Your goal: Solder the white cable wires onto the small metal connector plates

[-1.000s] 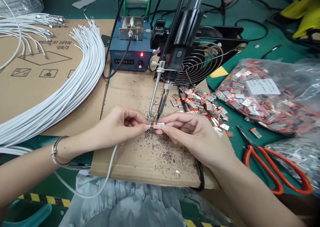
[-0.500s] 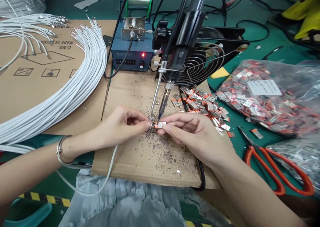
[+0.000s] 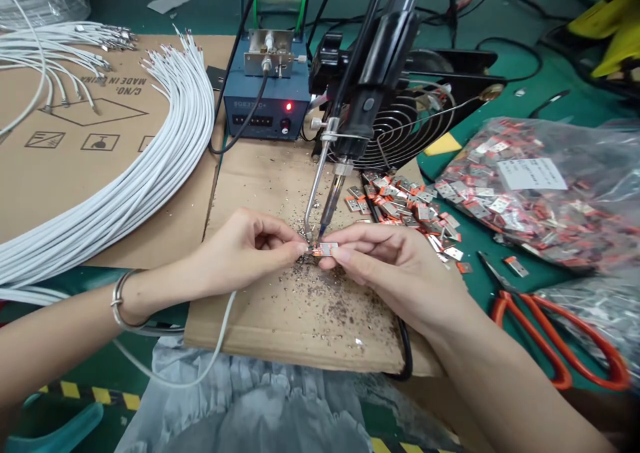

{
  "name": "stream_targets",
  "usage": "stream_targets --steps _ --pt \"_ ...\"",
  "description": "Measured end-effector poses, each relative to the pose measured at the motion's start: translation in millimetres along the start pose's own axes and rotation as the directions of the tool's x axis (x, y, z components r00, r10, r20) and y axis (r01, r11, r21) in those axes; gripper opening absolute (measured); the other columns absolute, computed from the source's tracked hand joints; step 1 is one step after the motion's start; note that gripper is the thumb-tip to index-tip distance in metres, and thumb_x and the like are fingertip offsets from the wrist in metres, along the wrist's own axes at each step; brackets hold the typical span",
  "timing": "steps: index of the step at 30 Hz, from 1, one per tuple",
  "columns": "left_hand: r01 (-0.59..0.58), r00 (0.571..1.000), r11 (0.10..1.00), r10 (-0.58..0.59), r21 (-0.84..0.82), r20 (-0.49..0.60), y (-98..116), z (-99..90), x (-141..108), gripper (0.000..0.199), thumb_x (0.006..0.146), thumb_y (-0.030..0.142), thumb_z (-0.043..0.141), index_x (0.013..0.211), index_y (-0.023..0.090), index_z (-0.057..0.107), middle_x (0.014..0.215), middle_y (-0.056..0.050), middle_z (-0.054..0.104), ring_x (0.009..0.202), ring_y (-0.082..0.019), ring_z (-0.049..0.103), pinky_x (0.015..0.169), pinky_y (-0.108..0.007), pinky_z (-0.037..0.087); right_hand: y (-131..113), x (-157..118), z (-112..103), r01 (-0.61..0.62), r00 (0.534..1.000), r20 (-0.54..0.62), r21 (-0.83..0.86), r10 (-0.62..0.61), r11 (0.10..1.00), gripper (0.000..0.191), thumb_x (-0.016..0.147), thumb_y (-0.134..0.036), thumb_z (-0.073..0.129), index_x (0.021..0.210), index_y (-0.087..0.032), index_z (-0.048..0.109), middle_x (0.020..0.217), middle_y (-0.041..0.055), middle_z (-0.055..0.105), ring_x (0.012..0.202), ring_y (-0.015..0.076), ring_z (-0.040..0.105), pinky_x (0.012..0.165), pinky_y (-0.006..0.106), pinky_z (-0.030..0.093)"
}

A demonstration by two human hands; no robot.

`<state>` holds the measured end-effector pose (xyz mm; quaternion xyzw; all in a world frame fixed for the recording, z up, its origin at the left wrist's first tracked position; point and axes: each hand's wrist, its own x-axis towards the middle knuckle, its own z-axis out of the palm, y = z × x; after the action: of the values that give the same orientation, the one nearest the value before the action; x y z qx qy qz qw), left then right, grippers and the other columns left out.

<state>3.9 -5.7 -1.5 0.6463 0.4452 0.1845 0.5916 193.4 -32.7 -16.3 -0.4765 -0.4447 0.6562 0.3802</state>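
Between thumb and fingers, my left hand [image 3: 255, 246] pinches the end of a white cable [image 3: 223, 326], whose length hangs down below the palm. My right hand [image 3: 385, 260] is closed on a small metal USB connector [image 3: 328, 248] with an orange insert. Cable end and connector meet, or nearly so, just under the tip of a soldering iron [image 3: 329, 206] fixed on a stand. A bent metal solder feed tube [image 3: 316, 186] comes down beside the iron's tip. The exact contact at the tip is too small to make out.
Loose USB connectors [image 3: 413, 203] lie right of the iron, before a black fan [image 3: 400, 126]. Further right are a bag of connectors [image 3: 520, 193] and orange-handled scissors [image 3: 555, 333]. At left lies a bundle of white cables [image 3: 165, 166]; behind stands a blue solder feeder [image 3: 267, 100].
The whole view has shifted slightly. Both hands keep their grips, and the connector and cable end sit almost unchanged beneath the iron's tip.
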Motion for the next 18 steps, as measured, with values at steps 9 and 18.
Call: stream_targets --steps 9,18 --pt "0.004 1.0 0.999 -0.004 0.033 -0.012 -1.1 -0.2 0.8 0.02 0.077 0.025 0.055 0.076 0.01 0.068 0.05 0.005 0.048 0.042 -0.003 0.034 0.037 -0.015 0.024 -2.0 0.2 3.0 -0.015 1.0 -0.011 -0.014 0.015 1.0 0.007 0.067 -0.018 0.07 0.074 -0.02 0.069 0.062 -0.0005 0.07 0.058 0.0101 0.065 0.055 0.018 0.051" --pt "0.024 1.0 0.999 -0.024 0.025 -0.002 1.3 0.0 -0.2 0.022 0.078 0.028 0.055 0.078 0.011 0.068 0.05 0.005 0.047 0.04 -0.003 0.032 0.034 -0.016 0.024 1.6 0.0 -1.1 0.007 1.0 0.005 0.006 -0.007 1.0 0.007 0.071 -0.02 0.069 0.078 -0.02 0.07 0.068 0.0006 0.072 0.064 0.0104 0.067 0.059 0.016 0.052"
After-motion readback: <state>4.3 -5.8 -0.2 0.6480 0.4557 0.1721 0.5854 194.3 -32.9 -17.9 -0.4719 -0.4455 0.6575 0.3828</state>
